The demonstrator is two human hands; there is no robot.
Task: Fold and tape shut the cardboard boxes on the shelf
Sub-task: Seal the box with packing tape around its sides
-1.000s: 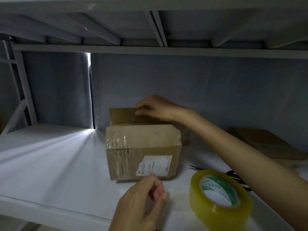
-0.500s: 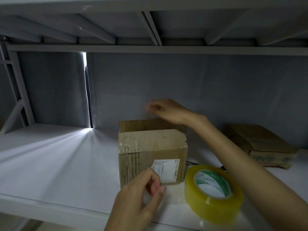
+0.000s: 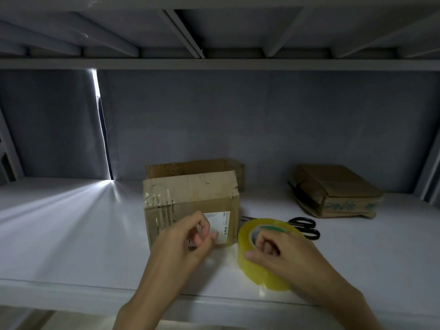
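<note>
A brown cardboard box (image 3: 190,194) stands in the middle of the white shelf (image 3: 59,225), its near flap folded down and its back flap (image 3: 195,166) upright. A white label (image 3: 222,225) is stuck on its front. My left hand (image 3: 185,236) hovers right in front of that face, thumb pinched against curled fingers; I see nothing between them. To the right of the box, a yellow-tinted roll of clear tape (image 3: 252,270) stands tilted on the shelf. My right hand (image 3: 285,253) grips it, fingers hooked into the core and thumb on the outer side.
Black-handled scissors (image 3: 307,226) lie behind the roll. A second, squashed cardboard box (image 3: 333,189) sits at the back right. The shelf above (image 3: 214,64) hangs low overhead. Grey cloth backs the shelf, with a bright slit (image 3: 100,125) at the left.
My right hand left the box's back flap, came down to the front and took hold of the tape roll. The left hand stayed pinched in front of the box.
</note>
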